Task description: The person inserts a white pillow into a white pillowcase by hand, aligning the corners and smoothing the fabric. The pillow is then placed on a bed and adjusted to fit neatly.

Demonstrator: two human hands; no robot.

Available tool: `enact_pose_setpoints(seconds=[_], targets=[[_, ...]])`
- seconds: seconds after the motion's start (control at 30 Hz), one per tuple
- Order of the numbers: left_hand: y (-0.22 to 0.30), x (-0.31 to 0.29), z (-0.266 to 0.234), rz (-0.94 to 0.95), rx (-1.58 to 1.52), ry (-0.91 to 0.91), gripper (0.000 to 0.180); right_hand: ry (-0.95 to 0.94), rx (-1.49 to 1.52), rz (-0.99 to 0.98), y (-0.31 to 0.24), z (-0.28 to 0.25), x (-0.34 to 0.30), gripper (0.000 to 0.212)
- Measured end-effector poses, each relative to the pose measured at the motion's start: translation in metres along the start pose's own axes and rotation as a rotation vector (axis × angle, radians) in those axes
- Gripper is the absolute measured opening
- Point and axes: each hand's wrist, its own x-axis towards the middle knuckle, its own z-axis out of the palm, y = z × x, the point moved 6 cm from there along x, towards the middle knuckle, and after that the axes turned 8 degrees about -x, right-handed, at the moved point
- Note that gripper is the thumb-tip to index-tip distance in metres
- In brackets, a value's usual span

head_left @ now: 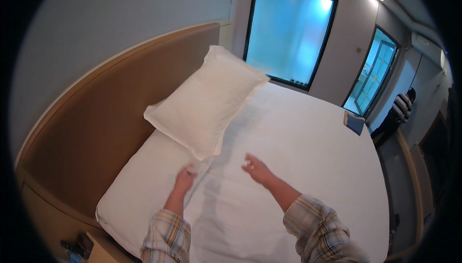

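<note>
A white pillow (211, 100) with a flanged edge is tilted by the headboard, above the far part of the bed. Shadow lies on the sheet (308, 166) beside it; I cannot tell how much of it touches the bed. My left hand (185, 178) is just short of the pillow's near corner, its fingers slightly blurred and apart, holding nothing. To the right, my right hand (256, 168) hovers over the white sheet with curved, parted fingers and nothing in them. Both hands are clear of the pillow.
A brown padded headboard (120, 94) runs along the left. Near the bed's far right corner lies a blue folded item (353, 123). A person in a striped top (402, 109) stands beyond it. Dark objects (77, 248) sit by the bed's lower left.
</note>
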Motion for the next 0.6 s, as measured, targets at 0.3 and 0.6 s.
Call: enact_pose_setpoints(seconds=[0.3,0.6], targets=[[-0.260,-0.216,0.148,-0.301,0.174,-0.743,0.045,-0.088,0.443,0.186,0.082,0.014,-0.068,0.041],[-0.300,-0.303,0.188,-0.058,0.392,-1.222,0.039,0.792,0.039,-0.541,-0.075,-0.210,-0.234,0.036]])
